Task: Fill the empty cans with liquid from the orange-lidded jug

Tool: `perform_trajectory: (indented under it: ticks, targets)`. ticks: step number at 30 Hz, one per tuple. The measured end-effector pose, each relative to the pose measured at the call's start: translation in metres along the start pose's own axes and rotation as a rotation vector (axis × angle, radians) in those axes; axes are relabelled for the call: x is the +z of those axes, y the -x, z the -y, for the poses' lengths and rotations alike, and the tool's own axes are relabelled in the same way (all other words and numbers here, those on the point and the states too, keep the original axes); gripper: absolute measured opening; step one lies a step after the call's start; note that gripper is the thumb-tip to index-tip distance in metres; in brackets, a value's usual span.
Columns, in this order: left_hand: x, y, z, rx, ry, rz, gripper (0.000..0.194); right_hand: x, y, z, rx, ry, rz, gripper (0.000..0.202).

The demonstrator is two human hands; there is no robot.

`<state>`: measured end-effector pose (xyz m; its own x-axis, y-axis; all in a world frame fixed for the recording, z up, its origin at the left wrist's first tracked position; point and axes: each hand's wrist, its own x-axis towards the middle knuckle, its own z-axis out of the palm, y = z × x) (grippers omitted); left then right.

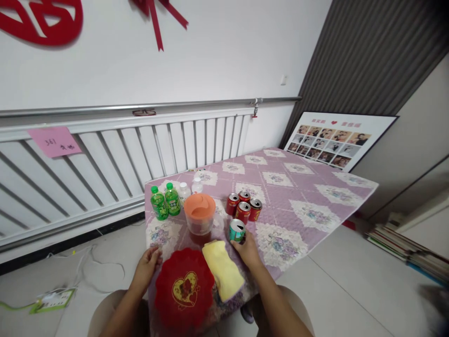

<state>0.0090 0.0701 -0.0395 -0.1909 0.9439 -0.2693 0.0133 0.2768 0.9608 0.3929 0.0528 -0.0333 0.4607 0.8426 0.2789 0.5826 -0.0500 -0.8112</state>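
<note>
My right hand (246,246) is wrapped round a teal can (237,231), which stands upright on the tablecloth in front of several red cans (242,211). At the table's left edge my left hand (150,262) has its fingers curled, beside a red scalloped tray (184,289) with a gold heart; whether it grips anything is too small to tell. A folded yellow cloth (223,270) lies between the tray and my right forearm. Behind the tray stands a clear jug with an orange lid (199,207) and brownish liquid low inside.
Two green bottles (172,200) and two clear bottles with white caps (184,191) stand behind and left of the jug. A white radiator (168,145) runs behind the table (298,173). A photo board (326,135) leans at the far right. A power strip (53,301) lies on the floor.
</note>
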Motion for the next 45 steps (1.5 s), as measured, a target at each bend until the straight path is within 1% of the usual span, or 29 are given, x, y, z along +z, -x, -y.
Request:
perform_trajectory:
  ticks: [5,9,13,16,17,19,21,23,29,34,40,45]
  targets:
    - [0.000,-0.004,0.007,0.015,-0.062,-0.026,0.067,0.025,-0.010,-0.005,0.014,0.052,0.031,0.056]
    - [0.000,-0.005,0.016,0.034,-0.127,-0.018,0.072,0.034,-0.014,-0.006,0.025,0.072,0.028,0.055]
    - [-0.001,-0.006,0.019,0.052,-0.156,-0.013,0.076,0.031,-0.011,-0.008,0.020,0.061,0.025,0.053]
    - [-0.001,-0.005,0.016,0.056,-0.180,-0.017,0.077,0.021,-0.001,-0.012,0.006,0.063,0.030,0.037]
    - [-0.001,-0.005,0.015,0.054,-0.185,-0.018,0.077,0.018,0.003,-0.013,-0.010,0.064,0.048,0.030]
    - [-0.001,-0.004,0.013,0.055,-0.184,-0.017,0.076,0.012,0.011,-0.013,-0.064,0.064,0.112,0.025]
    - [-0.001,-0.003,0.013,0.063,-0.176,-0.013,0.074,0.010,0.016,-0.011,-0.122,0.064,0.183,0.023]
    - [-0.001,-0.004,0.014,0.066,-0.181,-0.008,0.074,0.012,0.016,-0.008,-0.160,0.079,0.225,0.026]
    - [-0.002,-0.008,0.021,0.087,-0.216,-0.020,0.074,0.024,0.005,-0.004,-0.168,0.176,0.232,0.031]
    - [-0.003,-0.013,0.025,0.092,-0.219,-0.040,0.072,0.032,-0.007,-0.005,-0.150,0.246,0.230,0.030]
    - [-0.003,-0.012,0.024,0.096,-0.212,-0.020,0.070,0.039,-0.020,-0.006,-0.140,0.301,0.246,0.032]
    - [-0.002,-0.010,0.020,0.074,-0.232,-0.031,0.069,0.043,-0.027,-0.009,-0.158,0.317,0.259,0.033]
